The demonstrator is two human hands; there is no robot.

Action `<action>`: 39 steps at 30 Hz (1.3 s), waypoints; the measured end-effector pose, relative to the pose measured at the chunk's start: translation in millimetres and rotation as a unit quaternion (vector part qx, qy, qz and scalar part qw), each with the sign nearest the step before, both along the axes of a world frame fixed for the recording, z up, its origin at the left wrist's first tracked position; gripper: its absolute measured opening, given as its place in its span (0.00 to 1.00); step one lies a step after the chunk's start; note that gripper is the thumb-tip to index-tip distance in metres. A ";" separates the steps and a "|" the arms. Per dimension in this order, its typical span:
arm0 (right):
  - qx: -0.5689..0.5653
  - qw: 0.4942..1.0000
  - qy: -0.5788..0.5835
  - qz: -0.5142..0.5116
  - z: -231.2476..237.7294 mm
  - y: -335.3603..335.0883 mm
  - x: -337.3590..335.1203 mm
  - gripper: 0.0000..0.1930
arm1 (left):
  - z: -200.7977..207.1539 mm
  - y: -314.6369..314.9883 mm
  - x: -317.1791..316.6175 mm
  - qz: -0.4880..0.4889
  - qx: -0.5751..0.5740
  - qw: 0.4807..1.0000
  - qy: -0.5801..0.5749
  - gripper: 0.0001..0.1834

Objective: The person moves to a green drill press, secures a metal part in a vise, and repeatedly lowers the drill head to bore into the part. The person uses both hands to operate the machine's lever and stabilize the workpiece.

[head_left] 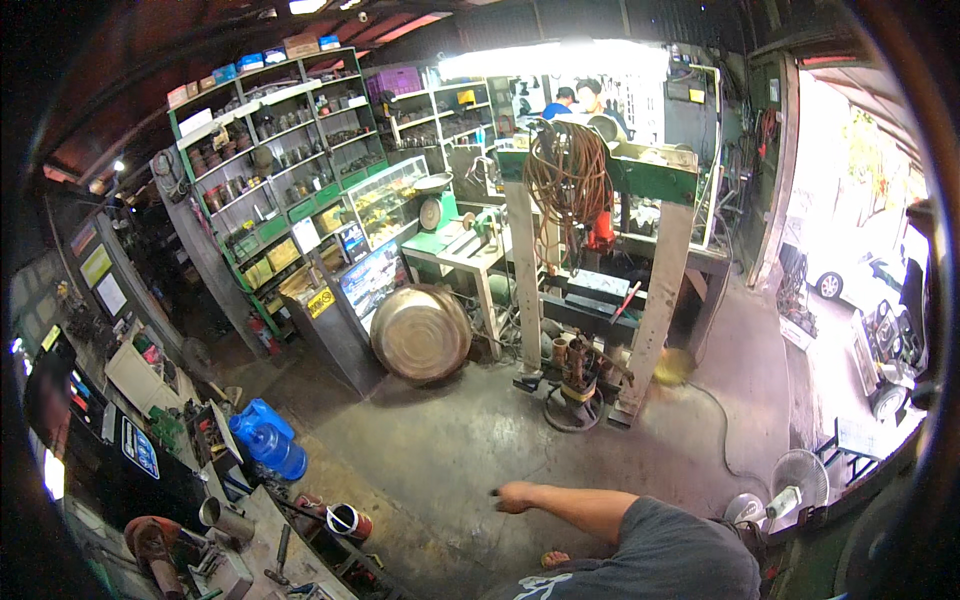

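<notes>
My right arm reaches leftward from a dark grey sleeve, over the concrete floor (440, 450). At its end my right hand (514, 497) is closed, with a small dark thing (495, 492) showing at the fingertips, too small to name. The hand is in the air and touches no bench or machine. Below it shows part of a foot (553, 559) on the floor. My left hand is out of view. Nearest to the left are a bucket (349, 521) with a white rim and a workbench (318, 570) bearing a hammer (282, 550).
A tall press frame (655, 310) with coiled hoses (568, 185) stands ahead. Beside it leans a large round metal disc (421, 335). Blue water jugs (272, 445) sit left. A fan (800, 480) stands right, near a hose (728, 425). Two people (560, 104) are at the back.
</notes>
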State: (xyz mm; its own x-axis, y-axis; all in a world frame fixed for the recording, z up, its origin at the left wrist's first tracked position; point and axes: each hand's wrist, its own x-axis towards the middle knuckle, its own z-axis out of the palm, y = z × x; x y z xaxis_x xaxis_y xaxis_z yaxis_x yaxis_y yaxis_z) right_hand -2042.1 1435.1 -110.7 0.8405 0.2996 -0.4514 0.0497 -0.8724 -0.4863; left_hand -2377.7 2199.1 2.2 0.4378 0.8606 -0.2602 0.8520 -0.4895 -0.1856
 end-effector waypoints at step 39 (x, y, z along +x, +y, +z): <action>-0.092 0.984 0.150 0.019 -107.1 -84.6 -129.3 0.12 | -8.7 15.4 -2.5 -0.245 0.035 0.955 0.163 0.29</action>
